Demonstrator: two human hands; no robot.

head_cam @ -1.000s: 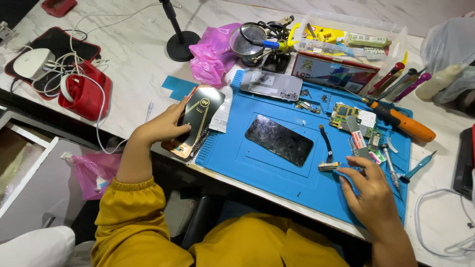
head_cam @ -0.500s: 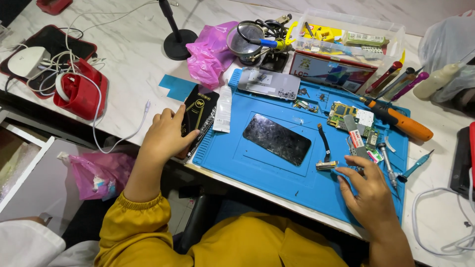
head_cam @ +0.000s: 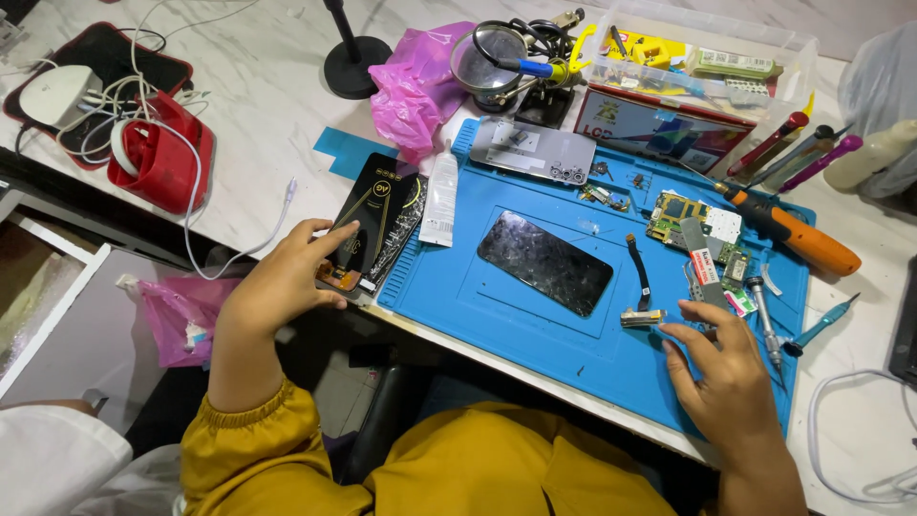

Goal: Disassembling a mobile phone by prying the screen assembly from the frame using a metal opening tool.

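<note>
I am resting my left hand (head_cam: 287, 282) with fingers loosely spread on the black packet (head_cam: 368, 234), lying at the blue mat's (head_cam: 535, 334) left edge. My right hand (head_cam: 731, 377) is hovering open, empty, beside the small connector part (head_cam: 642, 318) near right.

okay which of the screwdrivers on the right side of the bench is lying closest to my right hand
The small silver-shafted one lying on the blue mat, just beside your right hand. The orange-handled screwdriver lies farther up the mat.
</note>
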